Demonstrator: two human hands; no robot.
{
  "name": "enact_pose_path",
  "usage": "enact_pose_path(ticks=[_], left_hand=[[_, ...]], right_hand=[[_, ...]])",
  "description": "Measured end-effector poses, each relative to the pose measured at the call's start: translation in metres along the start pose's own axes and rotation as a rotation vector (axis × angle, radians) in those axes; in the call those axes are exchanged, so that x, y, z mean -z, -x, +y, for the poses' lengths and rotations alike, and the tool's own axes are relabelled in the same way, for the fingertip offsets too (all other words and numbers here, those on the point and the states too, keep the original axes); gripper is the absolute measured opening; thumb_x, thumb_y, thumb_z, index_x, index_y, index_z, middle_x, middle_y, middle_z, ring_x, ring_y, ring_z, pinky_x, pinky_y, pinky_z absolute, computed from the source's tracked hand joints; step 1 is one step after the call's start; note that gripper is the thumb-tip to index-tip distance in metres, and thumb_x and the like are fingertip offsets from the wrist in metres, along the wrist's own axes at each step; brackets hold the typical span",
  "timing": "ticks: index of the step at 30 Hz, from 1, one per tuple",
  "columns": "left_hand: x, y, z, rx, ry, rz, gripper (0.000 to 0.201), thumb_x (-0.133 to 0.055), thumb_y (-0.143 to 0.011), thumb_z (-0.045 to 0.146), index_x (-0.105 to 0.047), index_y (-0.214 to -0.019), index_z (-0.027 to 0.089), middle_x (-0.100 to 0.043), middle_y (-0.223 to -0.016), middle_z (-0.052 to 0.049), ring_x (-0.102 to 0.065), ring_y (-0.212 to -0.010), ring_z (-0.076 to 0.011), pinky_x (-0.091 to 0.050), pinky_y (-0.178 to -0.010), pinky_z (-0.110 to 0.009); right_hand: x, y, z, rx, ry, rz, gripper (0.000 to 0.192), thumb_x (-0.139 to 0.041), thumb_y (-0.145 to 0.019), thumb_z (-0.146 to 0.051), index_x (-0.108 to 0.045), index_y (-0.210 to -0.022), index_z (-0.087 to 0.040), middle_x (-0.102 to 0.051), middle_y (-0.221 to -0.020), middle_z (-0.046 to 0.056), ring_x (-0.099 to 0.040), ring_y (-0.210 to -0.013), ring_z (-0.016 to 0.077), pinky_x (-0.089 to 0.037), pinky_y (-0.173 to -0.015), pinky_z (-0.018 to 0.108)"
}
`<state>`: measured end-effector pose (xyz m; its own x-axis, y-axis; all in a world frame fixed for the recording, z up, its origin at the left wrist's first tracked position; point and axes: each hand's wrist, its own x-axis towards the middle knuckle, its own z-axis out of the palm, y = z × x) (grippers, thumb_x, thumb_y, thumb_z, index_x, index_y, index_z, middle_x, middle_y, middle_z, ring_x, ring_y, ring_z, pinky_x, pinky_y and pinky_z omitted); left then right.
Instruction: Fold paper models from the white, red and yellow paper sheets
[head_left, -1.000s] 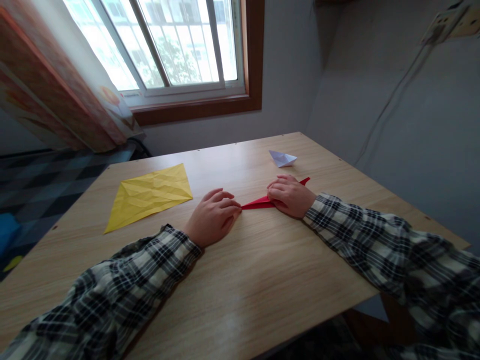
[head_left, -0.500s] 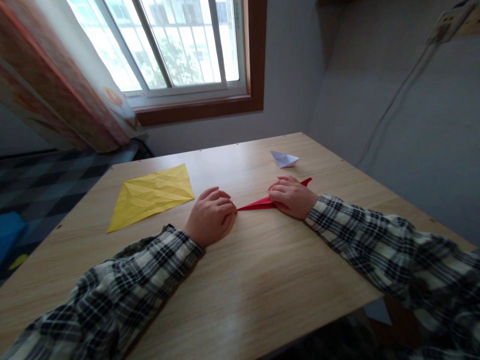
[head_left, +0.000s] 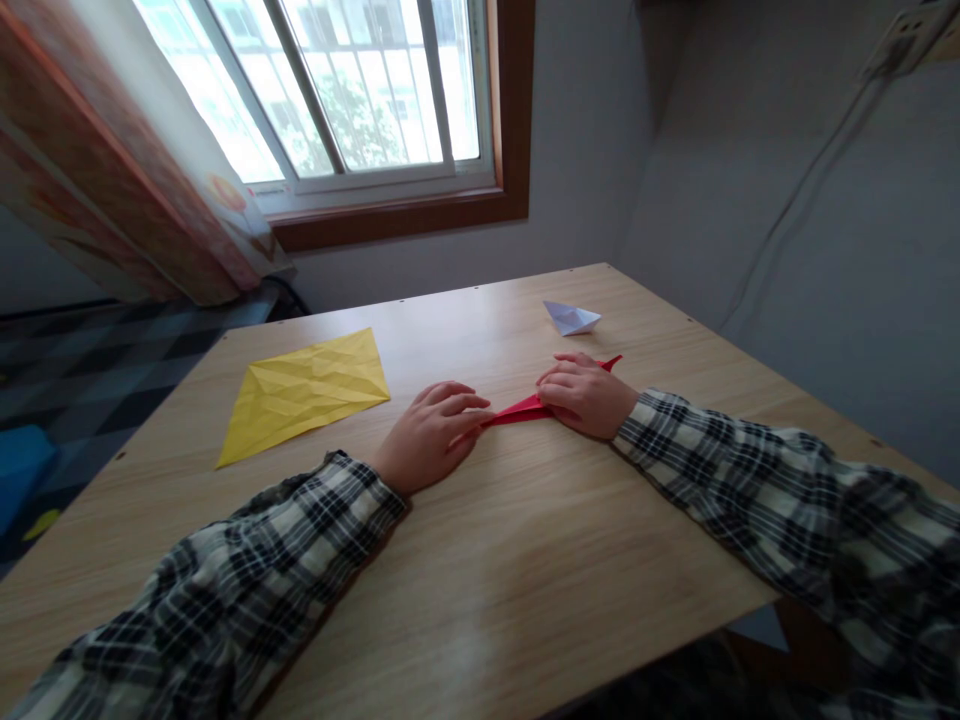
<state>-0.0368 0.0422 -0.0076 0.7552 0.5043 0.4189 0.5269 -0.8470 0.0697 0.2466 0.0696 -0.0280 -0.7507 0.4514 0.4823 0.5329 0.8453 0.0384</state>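
Observation:
A narrow folded red paper [head_left: 519, 410] lies flat near the middle of the wooden table [head_left: 525, 560]. My left hand [head_left: 429, 435] rests palm down with its fingertips stretched over the paper's left point. My right hand [head_left: 586, 394] lies curled on the paper's right half and presses it down; only the red tip shows beyond the knuckles. Both arms wear plaid sleeves.
A creased yellow paper square [head_left: 306, 389] lies on the table to the left. A small white folded paper boat [head_left: 571, 318] sits at the far right. Behind the table are a window, a curtain and grey walls, with a cable running down the right wall.
My left hand's fingers have slid to the right along the red paper and now cover more of its left point. My right hand has stayed in place.

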Motion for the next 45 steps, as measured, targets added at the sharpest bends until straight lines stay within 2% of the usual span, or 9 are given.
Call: enact_pose_path(ticks=[9,16,20,24,28,31,35,40,45], left_hand=[[0.0,0.001,-0.003,-0.027,0.069,-0.046,0.027,-0.051,-0.096,0.023,-0.07,-0.114,0.025,-0.072,-0.11,-0.005,-0.06,-0.109,-0.021,-0.051,-0.096,-0.041],[0.001,-0.002,-0.001,-0.045,0.082,-0.066,0.029,-0.048,-0.097,0.023,-0.071,-0.115,0.023,-0.072,-0.109,-0.008,-0.062,-0.104,-0.0198,-0.053,-0.094,-0.037],[0.002,-0.004,-0.001,-0.06,0.08,-0.084,0.028,-0.049,-0.096,0.022,-0.07,-0.115,0.022,-0.071,-0.109,-0.007,-0.062,-0.104,-0.0195,-0.053,-0.093,-0.036],[0.003,-0.004,0.001,-0.064,0.056,-0.085,0.027,-0.049,-0.096,0.023,-0.07,-0.113,0.022,-0.072,-0.109,-0.007,-0.062,-0.105,-0.0201,-0.052,-0.095,-0.037],[0.004,-0.004,0.003,-0.071,0.03,-0.082,0.025,-0.049,-0.096,0.026,-0.07,-0.11,0.022,-0.072,-0.11,-0.006,-0.061,-0.109,-0.0213,-0.05,-0.098,-0.04],[0.006,-0.003,0.005,-0.105,0.031,-0.083,0.025,-0.05,-0.095,0.027,-0.069,-0.111,0.022,-0.072,-0.111,-0.005,-0.061,-0.112,-0.0218,-0.049,-0.1,-0.04],[0.006,-0.003,0.006,-0.141,0.048,-0.11,0.026,-0.05,-0.095,0.027,-0.068,-0.113,0.021,-0.071,-0.116,-0.005,-0.059,-0.116,-0.022,-0.048,-0.103,-0.04],[0.003,-0.003,0.005,-0.203,0.057,-0.151,0.035,-0.047,-0.097,0.026,-0.06,-0.129,0.022,-0.066,-0.129,-0.005,-0.055,-0.123,-0.0235,-0.046,-0.106,-0.043],[0.005,-0.004,0.007,-0.226,0.098,-0.163,0.035,-0.047,-0.096,0.026,-0.061,-0.128,0.022,-0.066,-0.13,-0.004,-0.056,-0.123,-0.0232,-0.045,-0.107,-0.043]], right_hand=[[0.007,0.002,-0.003,0.02,-0.026,-0.06,0.02,-0.05,-0.09,-0.017,-0.068,-0.097,-0.02,-0.075,-0.102,0.007,-0.068,-0.099,0.0214,-0.032,-0.107,0.046],[0.024,0.002,-0.016,-0.081,-0.073,-0.2,0.021,-0.054,-0.088,-0.025,-0.067,-0.103,-0.018,-0.071,-0.116,0.012,-0.067,-0.104,0.0251,-0.032,-0.107,0.051],[0.029,0.004,-0.022,-0.144,-0.082,-0.291,0.027,-0.055,-0.09,-0.034,-0.064,-0.109,-0.017,-0.066,-0.127,0.014,-0.062,-0.116,0.0285,-0.034,-0.106,0.053],[0.022,0.007,-0.031,-0.185,-0.056,-0.307,0.04,-0.055,-0.093,-0.042,-0.062,-0.119,-0.012,-0.061,-0.133,0.019,-0.055,-0.126,0.0301,-0.035,-0.109,0.051],[0.009,0.012,-0.037,-0.195,-0.059,-0.257,0.062,-0.048,-0.095,-0.05,-0.048,-0.14,-0.008,-0.046,-0.147,0.022,-0.04,-0.14,0.0313,-0.032,-0.114,0.051],[0.003,0.015,-0.034,-0.179,-0.104,-0.291,0.07,-0.045,-0.095,-0.056,-0.039,-0.148,-0.01,-0.037,-0.153,0.021,-0.032,-0.145,0.0304,-0.029,-0.117,0.05],[0.003,0.014,-0.025,-0.162,-0.185,-0.343,0.072,-0.046,-0.094,-0.059,-0.037,-0.15,-0.014,-0.033,-0.156,0.018,-0.027,-0.147,0.0302,-0.025,-0.119,0.051],[0.007,0.01,-0.017,-0.135,-0.295,-0.377,0.069,-0.045,-0.094,-0.06,-0.042,-0.148,-0.017,-0.032,-0.158,0.015,-0.027,-0.146,0.0296,-0.023,-0.119,0.051],[0.009,0.008,-0.015,-0.102,-0.342,-0.375,0.067,-0.045,-0.093,-0.061,-0.044,-0.147,-0.02,-0.032,-0.158,0.012,-0.029,-0.146,0.0281,-0.024,-0.119,0.049]])
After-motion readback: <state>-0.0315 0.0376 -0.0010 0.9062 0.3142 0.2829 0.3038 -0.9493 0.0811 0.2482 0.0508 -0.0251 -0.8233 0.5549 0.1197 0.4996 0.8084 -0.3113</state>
